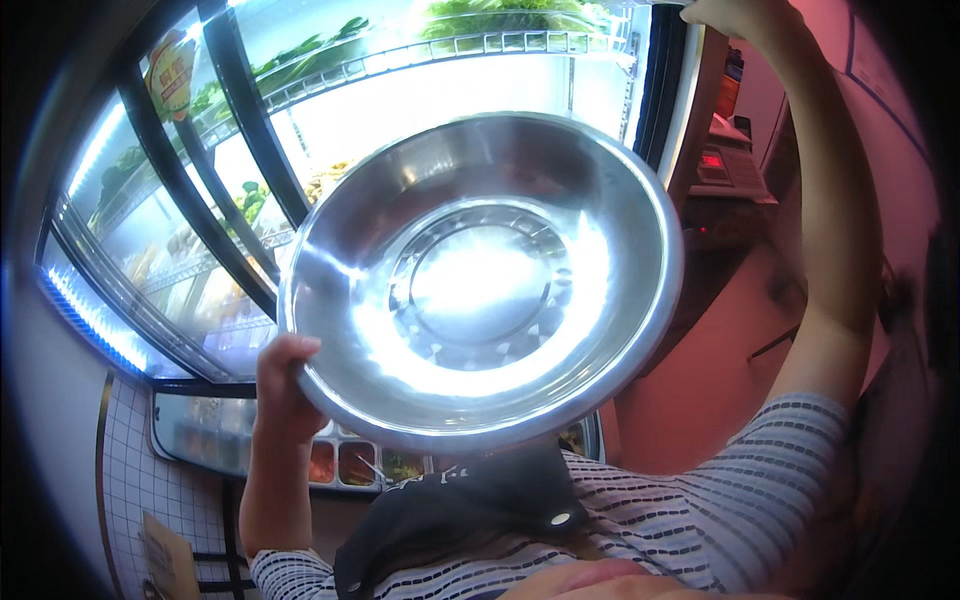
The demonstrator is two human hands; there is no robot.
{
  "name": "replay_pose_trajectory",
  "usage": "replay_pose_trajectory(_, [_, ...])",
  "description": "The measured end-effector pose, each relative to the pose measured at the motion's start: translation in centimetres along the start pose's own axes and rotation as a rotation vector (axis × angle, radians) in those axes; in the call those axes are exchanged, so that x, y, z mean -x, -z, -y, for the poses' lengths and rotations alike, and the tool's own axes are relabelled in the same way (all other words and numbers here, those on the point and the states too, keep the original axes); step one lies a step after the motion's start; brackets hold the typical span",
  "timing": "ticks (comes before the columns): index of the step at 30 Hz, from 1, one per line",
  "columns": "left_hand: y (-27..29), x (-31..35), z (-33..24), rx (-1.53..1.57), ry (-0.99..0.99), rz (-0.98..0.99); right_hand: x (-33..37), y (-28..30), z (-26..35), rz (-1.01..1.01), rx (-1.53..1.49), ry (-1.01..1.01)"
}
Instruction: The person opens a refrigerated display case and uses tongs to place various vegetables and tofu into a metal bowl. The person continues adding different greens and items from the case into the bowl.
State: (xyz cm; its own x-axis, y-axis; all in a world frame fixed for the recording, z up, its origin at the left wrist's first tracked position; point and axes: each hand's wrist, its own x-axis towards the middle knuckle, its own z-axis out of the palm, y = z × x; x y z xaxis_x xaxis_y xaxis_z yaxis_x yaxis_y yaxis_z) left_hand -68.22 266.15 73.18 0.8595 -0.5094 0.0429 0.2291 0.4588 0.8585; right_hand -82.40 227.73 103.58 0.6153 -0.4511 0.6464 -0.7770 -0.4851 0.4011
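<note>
The metal bowl [478, 285] is up, its rim held by the left hand [286, 388], with no food inside, and I cannot tell what the right hand [728, 16] grips.

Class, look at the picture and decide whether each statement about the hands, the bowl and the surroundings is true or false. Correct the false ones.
1. The left hand grips the rim of a metal bowl. True.
2. The right hand also holds the bowl. False: it is raised at the top of the picture, apart from the bowl.
3. The bowl is filled with leafy greens. False: its bare inside shows; the greens are in the lit display case.
4. The person wears a striped shirt and a dark apron. True.
5. Food containers appear above the bowl in the picture. False: they appear below it.
</note>
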Motion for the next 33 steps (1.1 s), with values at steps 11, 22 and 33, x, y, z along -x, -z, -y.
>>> replay_pose_trajectory(11, [-6.4, -8.6, -1.5, 0.106, 0.091, 0.381, -7.4, -0.9, 2.6, -0.054, 0.271, 0.249])
replay_pose_trajectory(22, [-7.8, -11.8, -2.9, 0.094, 0.155, 0.38, 1.9, 8.9, -1.1, 0.02, 0.08, 0.398])
replay_pose_trajectory(33, [-7.1, -11.4, -2.5, 0.131, 0.103, 0.364, -10.8, 1.3, 1.0, 0.0, 0.282, 0.595])
